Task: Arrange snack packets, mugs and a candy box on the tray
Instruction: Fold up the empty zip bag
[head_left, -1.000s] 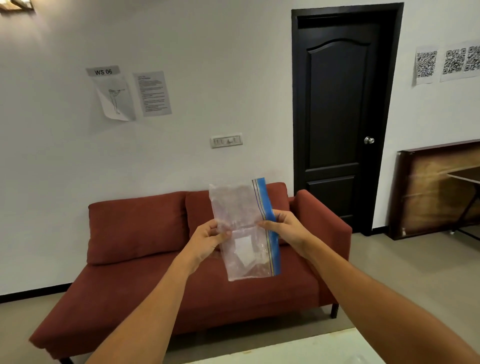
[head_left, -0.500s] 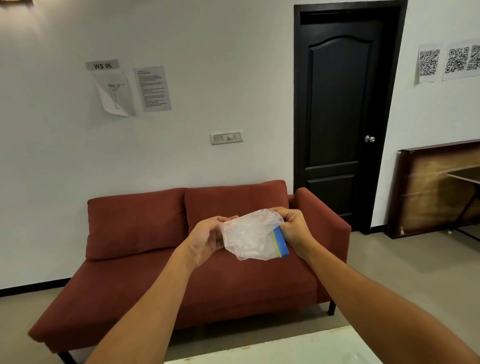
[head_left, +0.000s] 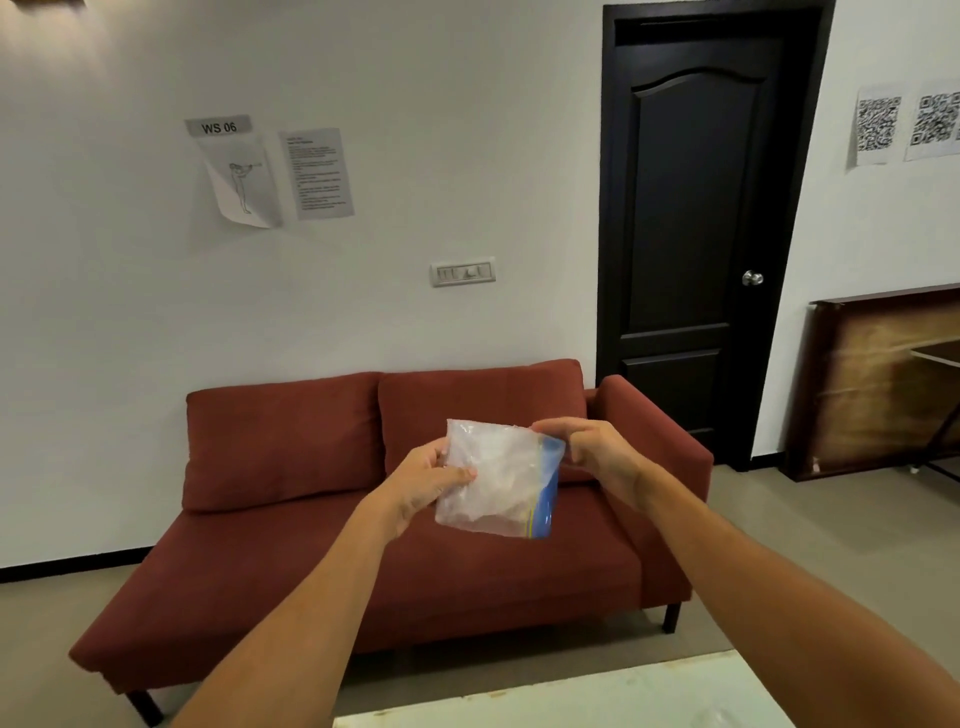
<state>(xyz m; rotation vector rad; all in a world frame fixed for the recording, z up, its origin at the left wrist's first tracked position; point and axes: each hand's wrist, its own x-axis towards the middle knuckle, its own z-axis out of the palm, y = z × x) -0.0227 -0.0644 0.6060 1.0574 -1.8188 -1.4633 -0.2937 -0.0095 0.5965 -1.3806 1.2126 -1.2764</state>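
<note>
A clear plastic zip bag (head_left: 496, 478) with a blue seal strip along its right edge is held up in the air in front of me. My left hand (head_left: 428, 480) pinches its left side, thumb on the front. My right hand (head_left: 597, 457) grips its upper right corner by the blue strip. The bag is crumpled and its contents are too faint to tell. No tray, mugs, snack packets or candy box are in view.
A red sofa (head_left: 291, 452) stands against the white wall ahead. A dark door (head_left: 696, 234) is to the right, with a wooden board (head_left: 878, 384) leaning beyond it. The corner of a pale table (head_left: 597, 696) shows at the bottom edge.
The bag hung flat and upright a second ago, was bunched between both hands, and now is spread out wider and tilted. Both hands have kept hold of it.
</note>
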